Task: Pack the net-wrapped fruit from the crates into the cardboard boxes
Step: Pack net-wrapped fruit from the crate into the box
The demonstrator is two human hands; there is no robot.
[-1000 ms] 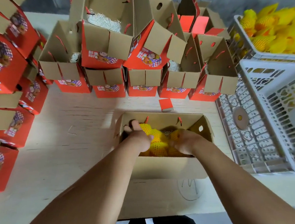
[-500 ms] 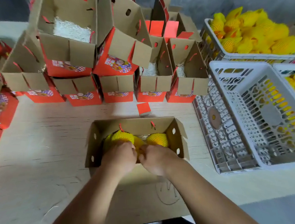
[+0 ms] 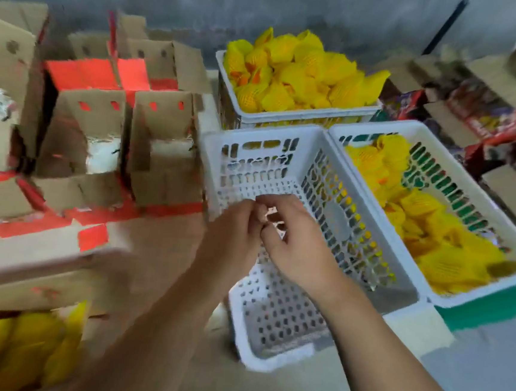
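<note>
My left hand (image 3: 231, 236) and my right hand (image 3: 296, 245) hover together over an empty white crate (image 3: 273, 321), fingers curled and fingertips close, holding no fruit that I can see. Yellow net-wrapped fruit (image 3: 295, 70) fills the far white crate (image 3: 304, 115). More netted fruit (image 3: 434, 235) lies in the right crate (image 3: 481, 199). The open cardboard box (image 3: 34, 272) at lower left holds packed netted fruit (image 3: 9, 348). The view is motion-blurred.
Open red-and-brown cardboard boxes (image 3: 158, 146) stand in rows at the left and back. Flattened cartons and printed boxes (image 3: 491, 116) pile up at the far right. A grey wall runs behind.
Both hands have left the fruit in the open box and moved right, over the empty crate. The view has swung right, so the box now sits at lower left.
</note>
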